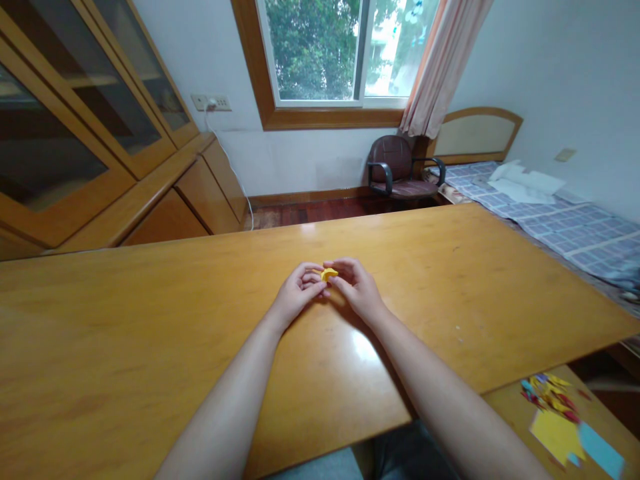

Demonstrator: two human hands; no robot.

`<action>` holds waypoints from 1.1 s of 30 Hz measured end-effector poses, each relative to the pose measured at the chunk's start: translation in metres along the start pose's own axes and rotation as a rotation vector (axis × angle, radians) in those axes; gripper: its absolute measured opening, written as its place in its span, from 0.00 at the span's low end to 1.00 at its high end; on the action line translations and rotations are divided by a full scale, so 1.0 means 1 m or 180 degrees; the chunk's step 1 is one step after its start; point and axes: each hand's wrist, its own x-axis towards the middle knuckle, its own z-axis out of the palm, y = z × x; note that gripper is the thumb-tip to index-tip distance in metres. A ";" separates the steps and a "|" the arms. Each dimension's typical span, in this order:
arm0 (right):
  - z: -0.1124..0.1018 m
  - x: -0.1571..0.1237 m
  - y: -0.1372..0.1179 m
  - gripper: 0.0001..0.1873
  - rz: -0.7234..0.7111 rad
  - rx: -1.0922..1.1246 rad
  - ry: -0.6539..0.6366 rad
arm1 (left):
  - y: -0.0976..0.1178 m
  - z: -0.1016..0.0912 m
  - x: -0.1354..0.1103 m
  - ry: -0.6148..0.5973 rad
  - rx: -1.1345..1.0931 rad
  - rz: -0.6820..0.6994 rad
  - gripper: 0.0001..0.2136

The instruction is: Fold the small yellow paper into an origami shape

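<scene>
A small piece of folded yellow paper (329, 274) is held between my two hands, just above the wooden table (150, 320). My left hand (299, 291) pinches its left side with thumb and fingers. From the right, my right hand (356, 288) grips the other side, its fingers curled over the top and the thumb below. The fingers cover part of the paper, so its full shape cannot be made out.
On a lower surface at the bottom right lie a pile of colourful folded paper bits (553, 395), yellow sheets (557, 433) and a light blue sheet (601, 450). Beyond the table stand a brown armchair (395, 163), a bed (575, 220) and a glass-fronted cabinet (125, 160).
</scene>
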 end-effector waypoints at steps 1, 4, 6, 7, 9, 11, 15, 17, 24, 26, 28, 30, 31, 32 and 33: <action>0.000 0.000 0.001 0.15 0.0027 0.0051 0.0004 | -0.001 -0.001 0.000 -0.0021 -0.0014 -0.0001 0.19; 0.000 0.001 0.002 0.14 0.0076 0.0111 -0.0014 | -0.001 -0.002 0.000 -0.0058 -0.0034 -0.0014 0.20; 0.000 0.001 0.001 0.13 0.0092 0.0124 -0.0020 | -0.001 -0.002 -0.001 -0.0075 -0.0034 -0.0023 0.20; 0.000 0.001 0.001 0.13 0.0111 0.0120 -0.0026 | -0.002 -0.002 -0.001 -0.0092 -0.0034 -0.0025 0.20; 0.000 0.001 -0.001 0.13 0.0151 0.0108 -0.0027 | -0.002 -0.001 -0.001 -0.0124 -0.0016 -0.0019 0.20; 0.000 0.001 -0.001 0.11 0.0170 0.0136 -0.0038 | -0.001 -0.001 -0.001 -0.0138 0.0018 -0.0016 0.20; 0.000 0.003 -0.001 0.10 0.0250 0.0244 -0.0011 | -0.002 -0.001 0.000 -0.0142 0.0006 -0.0044 0.20; 0.000 0.003 -0.002 0.12 0.0352 0.0319 0.0003 | -0.002 -0.002 0.000 -0.0157 -0.0021 -0.0044 0.20; 0.000 0.004 -0.005 0.17 0.0512 0.0517 -0.0057 | -0.003 -0.003 0.001 -0.0147 -0.0105 -0.0099 0.19; 0.000 0.004 -0.003 0.17 0.0546 0.0576 -0.0078 | -0.004 -0.003 0.001 -0.0111 -0.0080 -0.0096 0.18; 0.000 0.004 0.000 0.18 0.0536 0.0621 -0.0096 | -0.005 -0.003 0.002 -0.0103 -0.0019 -0.0076 0.18; -0.001 0.004 0.003 0.19 0.0506 0.0638 -0.0081 | -0.006 -0.002 0.002 -0.0134 0.0018 -0.0064 0.19; -0.001 0.004 0.004 0.18 0.0486 0.0623 -0.0080 | -0.006 -0.002 0.002 -0.0148 0.0025 -0.0066 0.19; -0.001 0.004 0.005 0.18 0.0476 0.0614 -0.0077 | -0.006 -0.002 0.002 -0.0157 0.0028 -0.0072 0.19; -0.001 0.005 0.005 0.18 0.0471 0.0608 -0.0075 | -0.006 -0.002 0.001 -0.0161 0.0030 -0.0075 0.19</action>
